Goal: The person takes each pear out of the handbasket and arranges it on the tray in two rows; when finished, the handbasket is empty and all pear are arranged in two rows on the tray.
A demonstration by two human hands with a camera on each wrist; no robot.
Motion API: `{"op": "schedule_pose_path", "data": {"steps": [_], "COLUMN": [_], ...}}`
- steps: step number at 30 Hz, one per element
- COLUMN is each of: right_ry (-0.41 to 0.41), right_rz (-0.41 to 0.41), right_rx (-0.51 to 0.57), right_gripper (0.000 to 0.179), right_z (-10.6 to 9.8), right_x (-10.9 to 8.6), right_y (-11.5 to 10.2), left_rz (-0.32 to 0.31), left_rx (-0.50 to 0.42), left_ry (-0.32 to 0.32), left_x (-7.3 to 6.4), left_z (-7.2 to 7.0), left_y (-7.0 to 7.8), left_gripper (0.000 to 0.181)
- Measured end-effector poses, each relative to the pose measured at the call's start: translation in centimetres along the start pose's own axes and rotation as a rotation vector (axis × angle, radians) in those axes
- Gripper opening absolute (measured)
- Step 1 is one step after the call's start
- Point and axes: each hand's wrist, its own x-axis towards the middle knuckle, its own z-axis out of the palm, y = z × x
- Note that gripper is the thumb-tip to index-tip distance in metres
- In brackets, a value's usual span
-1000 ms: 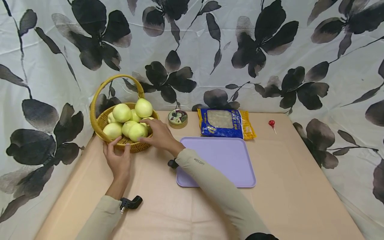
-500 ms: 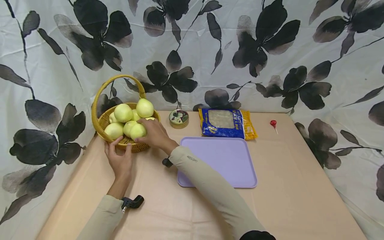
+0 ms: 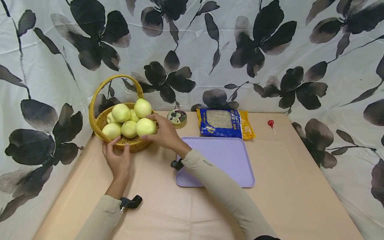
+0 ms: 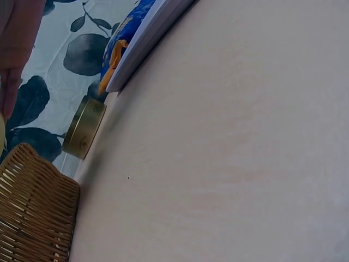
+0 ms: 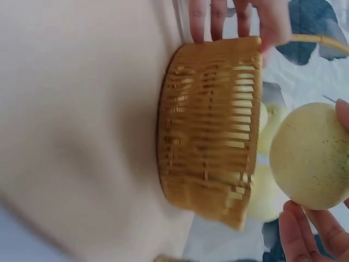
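Observation:
A yellow wicker basket [image 3: 138, 146] with a tall handle holds several pale green apples [image 3: 121, 113] at the table's back left. My left hand [image 3: 118, 161] grips the basket's front left side; in the right wrist view its fingers [image 5: 218, 19] lie along the outer wall, thumb near the rim. My right hand [image 3: 168, 133] holds one apple [image 3: 146, 127] at the basket's front right edge. That speckled apple [image 5: 311, 155] appears just above the rim in the right wrist view, between thumb and fingers. The left wrist view catches only the right hand [image 4: 19, 46] and the basket's side [image 4: 32, 204].
A lilac tray [image 3: 222, 163] lies right of the basket, partly under the right forearm. Behind it are a blue and yellow food packet [image 3: 225, 123] and a round gold tin [image 3: 177, 119]. A red lollipop [image 3: 271, 125] lies farther right. Floral cloth [image 3: 210, 50] hangs behind.
My right hand, earlier over the front apples, has drawn back to the right with one apple, exposing another beside it. The left hand stays at the basket.

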Motion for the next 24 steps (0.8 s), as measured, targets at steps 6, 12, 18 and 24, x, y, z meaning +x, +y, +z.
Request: {"op": "schedule_pose_path", "data": {"steps": [6, 12, 18, 24], "right_ry": [0.011, 0.015, -0.002, -0.014], "right_rz": [0.036, 0.166, 0.238, 0.301], "right_rx": [0.125, 0.099, 0.08, 0.055], "right_gripper": [0.07, 0.07, 0.072, 0.073], "right_z": [-2.5, -4.6, -5.7, -6.2], "right_x": [-1.9, -4.0, -5.5, -6.5], "right_y": [1.7, 3.9, 6.0, 7.6], "left_rz": [0.008, 0.005, -0.015, -0.011], "left_rx": [-0.004, -0.003, -0.011, -0.024], "left_ry": [0.009, 0.007, 0.014, 0.018], "left_x": [-0.1, 0.1, 0.2, 0.2], "left_z": [0.0, 0.0, -0.1, 0.0], "left_y": [0.1, 0.0, 0.1, 0.1], "left_gripper": [0.038, 0.039, 0.04, 0.04]}}
